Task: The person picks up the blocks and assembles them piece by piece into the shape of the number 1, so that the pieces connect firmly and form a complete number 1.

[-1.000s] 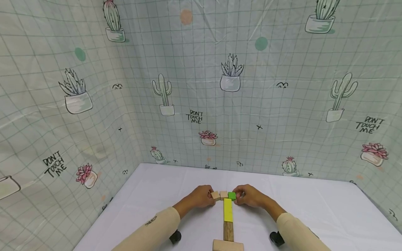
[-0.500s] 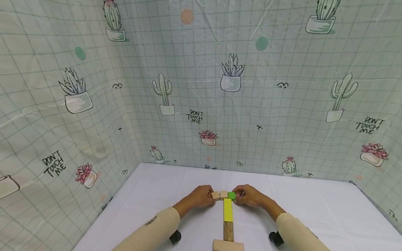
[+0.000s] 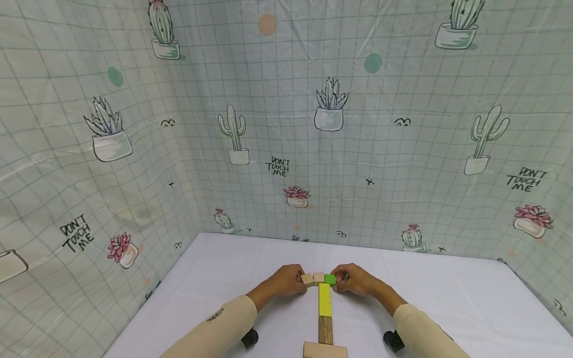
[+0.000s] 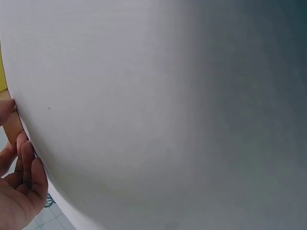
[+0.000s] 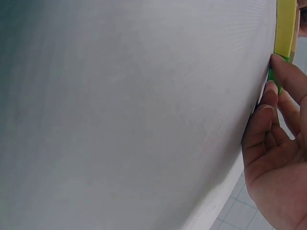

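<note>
Three small blocks stand in a short row at the far end of a yellow block (image 3: 325, 299). My left hand (image 3: 286, 280) pinches the leftmost one, a plain wooden block (image 3: 307, 280), which sits slightly turned. In the left wrist view its side (image 4: 13, 125) shows between thumb and fingers. A second plain block (image 3: 319, 277) is in the middle, touched by neither hand. At the right end is a green block (image 3: 330, 279), pinched by my right hand (image 3: 355, 279). Fingers largely cover that green block (image 5: 272, 75) in the right wrist view.
Toward me, the yellow block meets a brown wood-grained block (image 3: 326, 330), then a wide pale wooden block (image 3: 325, 350) cut off by the frame. Black objects (image 3: 394, 341) show beneath both forearms. A cactus-print sheet (image 3: 286, 124) hangs behind the white-covered table (image 3: 470, 298).
</note>
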The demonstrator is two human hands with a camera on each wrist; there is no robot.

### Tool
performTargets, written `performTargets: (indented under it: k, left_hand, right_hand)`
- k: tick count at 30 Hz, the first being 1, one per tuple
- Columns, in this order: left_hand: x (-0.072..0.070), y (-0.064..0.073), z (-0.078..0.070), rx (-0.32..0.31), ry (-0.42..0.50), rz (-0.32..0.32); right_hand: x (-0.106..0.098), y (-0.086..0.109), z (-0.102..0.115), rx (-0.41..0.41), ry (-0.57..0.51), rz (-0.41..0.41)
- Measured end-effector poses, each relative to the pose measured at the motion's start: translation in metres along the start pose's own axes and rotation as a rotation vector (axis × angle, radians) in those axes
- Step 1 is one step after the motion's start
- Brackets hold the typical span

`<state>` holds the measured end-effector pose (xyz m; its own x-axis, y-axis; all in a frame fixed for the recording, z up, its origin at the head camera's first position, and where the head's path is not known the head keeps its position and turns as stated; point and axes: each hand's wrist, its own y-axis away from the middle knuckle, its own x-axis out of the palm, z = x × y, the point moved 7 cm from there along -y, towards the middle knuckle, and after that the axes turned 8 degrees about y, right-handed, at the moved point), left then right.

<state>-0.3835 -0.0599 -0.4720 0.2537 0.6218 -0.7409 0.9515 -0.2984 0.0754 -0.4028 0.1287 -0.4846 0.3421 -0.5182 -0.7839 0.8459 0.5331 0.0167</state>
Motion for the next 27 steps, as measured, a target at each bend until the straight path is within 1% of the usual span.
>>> performTargets:
  k: [14, 23, 27]
  left_hand:
    - [-0.0023, 0.0011, 0.0017, -0.003, 0.022, 0.001]
    - [-0.0031, 0.0044, 0.0025, 0.035, 0.025, -0.002]
    - [-0.0031, 0.0060, 0.0063, 0.012, 0.034, -0.010]
  right_hand:
    - [0.0017, -0.0009, -0.0013, 0.001, 0.000, 0.002]
    - [0.0019, 0.0032, -0.0006, 0.022, -0.002, 0.013]
    - [0.0020, 0.0055, 0.0003, 0.024, -0.002, 0.014]
